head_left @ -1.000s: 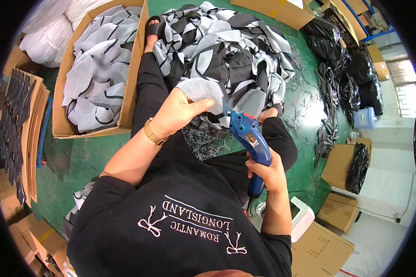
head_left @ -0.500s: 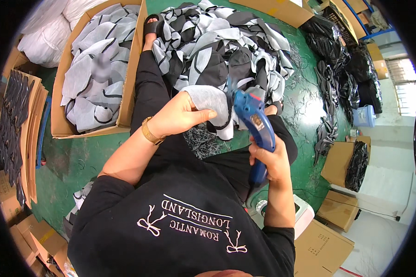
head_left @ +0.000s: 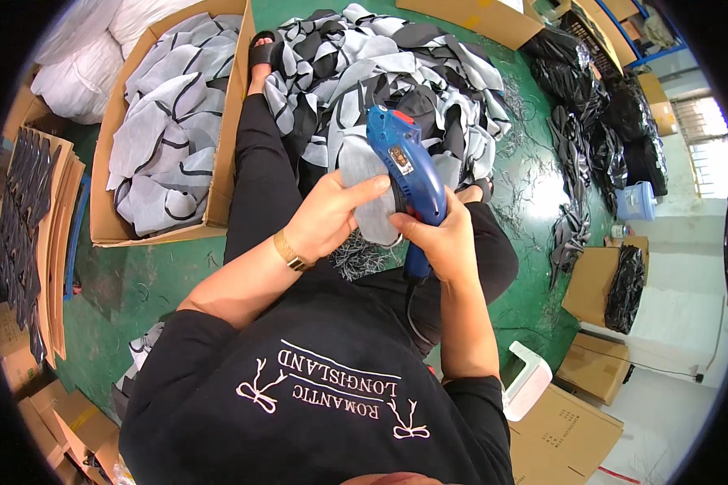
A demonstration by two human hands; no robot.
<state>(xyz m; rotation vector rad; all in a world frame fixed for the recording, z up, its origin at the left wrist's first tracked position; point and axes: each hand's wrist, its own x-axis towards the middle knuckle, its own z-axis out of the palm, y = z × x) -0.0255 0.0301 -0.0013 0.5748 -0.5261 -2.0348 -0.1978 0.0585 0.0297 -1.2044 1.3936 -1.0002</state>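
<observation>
A grey fabric piece [head_left: 374, 220] with a dark edge is pinched between the thumb and fingers of my left hand [head_left: 325, 218]. My right hand [head_left: 445, 242] grips blue electric scissors [head_left: 416, 166] with a red part near the head and a cord at the lower end. The tool's head lies over the fabric's right side, so its blade is hidden. My right thumb rests near the fabric's lower right edge. Beyond both hands spreads a big floor pile of grey and black fabric pieces [head_left: 453, 69].
At the left, a cardboard box [head_left: 225, 174] holds similar grey pieces with black edging. Thin cut strands [head_left: 360, 263] lie on the green floor between my legs. Black plastic bags [head_left: 558, 73], a blue bucket [head_left: 641, 202] and cartons [head_left: 594, 368] line the right side.
The electric scissors have swung left and come over the fabric piece. My hands have drawn closer together, and the fabric has turned to hang more upright.
</observation>
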